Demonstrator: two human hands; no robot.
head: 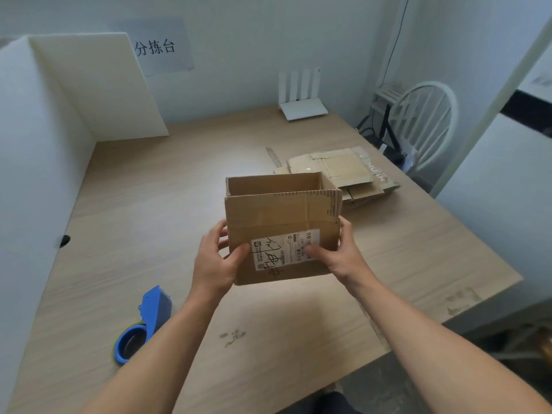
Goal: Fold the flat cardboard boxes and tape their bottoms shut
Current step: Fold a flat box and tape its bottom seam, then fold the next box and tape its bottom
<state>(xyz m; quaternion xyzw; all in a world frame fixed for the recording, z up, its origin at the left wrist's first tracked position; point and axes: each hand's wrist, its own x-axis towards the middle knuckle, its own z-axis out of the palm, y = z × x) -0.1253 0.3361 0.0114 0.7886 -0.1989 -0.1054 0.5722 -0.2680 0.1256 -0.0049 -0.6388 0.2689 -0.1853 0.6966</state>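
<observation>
I hold a brown cardboard box (277, 216) above the middle of the wooden table (167, 222), opened into shape with its flaps up. A white shipping label with black scribble is on the side facing me. My left hand (216, 261) grips the box's left edge, thumb on the label side. My right hand (337, 252) grips the right edge, thumb pressed on the label. A pile of flat cardboard boxes (343, 171) lies behind the box to the right. A blue tape dispenser (143, 324) lies on the table near my left forearm.
White foam boards (89, 94) stand along the table's left side and back left. A white router (301, 100) sits at the back edge. A metal ruler (274, 156) lies beside the flat pile. A white chair (424, 121) stands off the table's right side.
</observation>
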